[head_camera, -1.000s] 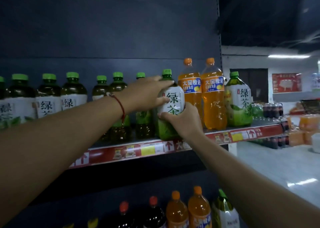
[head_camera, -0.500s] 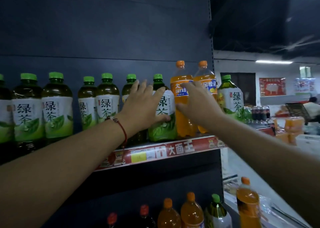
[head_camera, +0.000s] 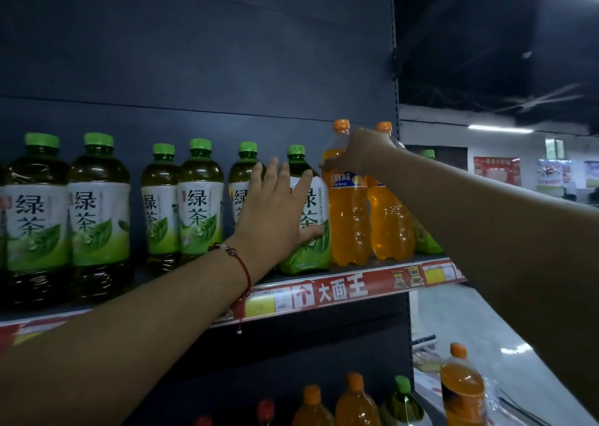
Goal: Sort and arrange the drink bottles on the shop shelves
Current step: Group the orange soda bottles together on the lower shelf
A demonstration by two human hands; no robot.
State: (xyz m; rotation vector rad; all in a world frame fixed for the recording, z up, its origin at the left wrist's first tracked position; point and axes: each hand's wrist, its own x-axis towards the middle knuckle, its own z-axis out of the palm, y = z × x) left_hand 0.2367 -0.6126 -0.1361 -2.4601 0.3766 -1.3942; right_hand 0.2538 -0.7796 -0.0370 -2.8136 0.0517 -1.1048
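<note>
On the upper shelf (head_camera: 356, 275), the left hand (head_camera: 275, 211) lies flat with fingers spread and straight against the label of a green tea bottle (head_camera: 308, 218), pressing it rather than clasping it. Just beside that bottle on its right stand two orange soda bottles (head_camera: 348, 218); the right hand (head_camera: 359, 151) has its grip curled round the shoulder of the nearer one, below its cap. More green tea bottles (head_camera: 97, 205) line the shelf leftward, all upright.
</note>
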